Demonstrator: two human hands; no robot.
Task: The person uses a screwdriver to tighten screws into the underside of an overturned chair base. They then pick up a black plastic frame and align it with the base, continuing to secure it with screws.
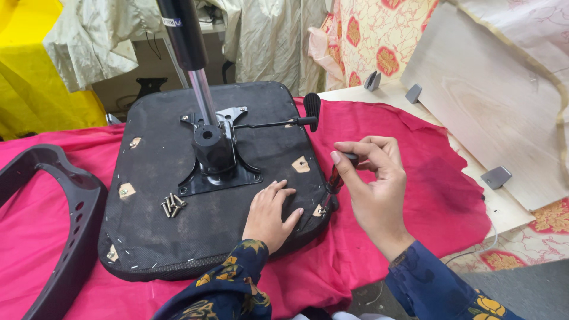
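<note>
1. Head view, work surface: I see an upturned office chair seat, its black fabric underside facing up, lying on a red cloth spread over the tabletop.
2. Head view, seat fittings: a black metal mechanism plate sits at the seat's middle, with a gas lift cylinder rising upright from it and a lever with a black paddle handle reaching toward the right.
3. Head view, left hand: I note it lies palm down, fingers spread, flat on the seat near its right edge, gripping nothing.
4. Head view, right hand: fingers are pinched around the top of a screwdriver, which stands nearly upright, its tip at a mounting point by the seat's right edge.
5. Head view, loose parts: a small heap of screws rests on the seat, left of the plate.
6. Head view, surroundings: a black plastic armrest loop lies at the left; a pale wooden board leans at the right.
</note>
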